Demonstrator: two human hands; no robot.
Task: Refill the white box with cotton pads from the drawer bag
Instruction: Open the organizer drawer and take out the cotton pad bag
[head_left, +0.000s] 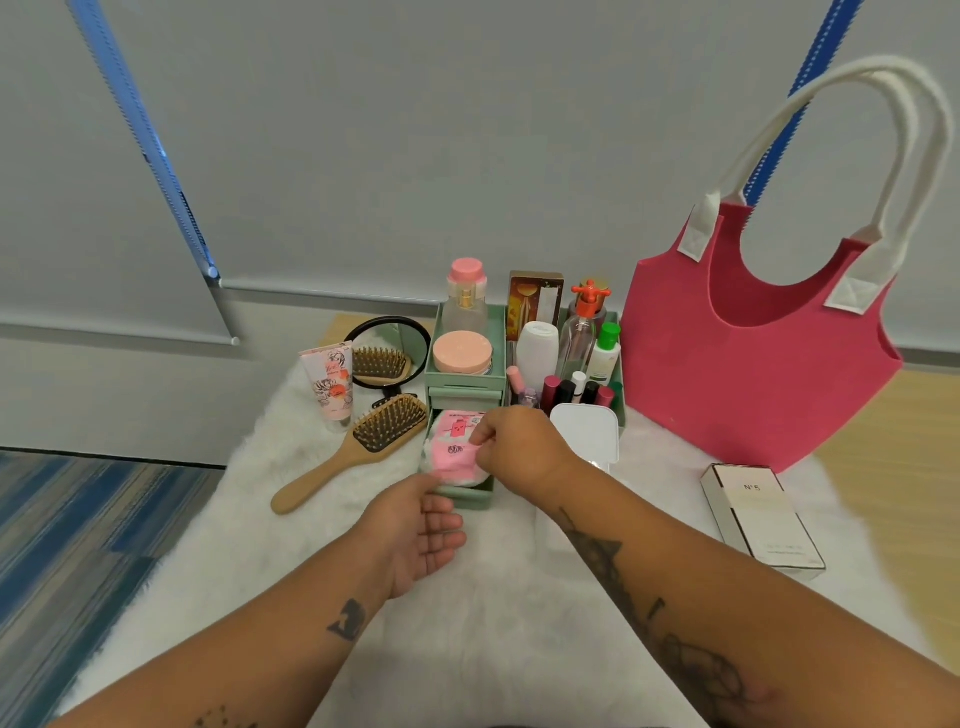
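Note:
A pink bag of cotton pads lies in the pulled-out green drawer of the organiser. My right hand pinches the bag's top right edge with fingers and thumb. My left hand is open, palm turned inward, just in front of the drawer and touching or nearly touching its front. The white box stands right of the drawer, behind my right wrist, with its lid raised; its inside is hidden.
A wooden hairbrush, a hand-cream tube and a round mirror lie left of the green organiser. Bottles and lipsticks fill its right side. A red felt tote and a perfume carton stand at the right on the white fur mat.

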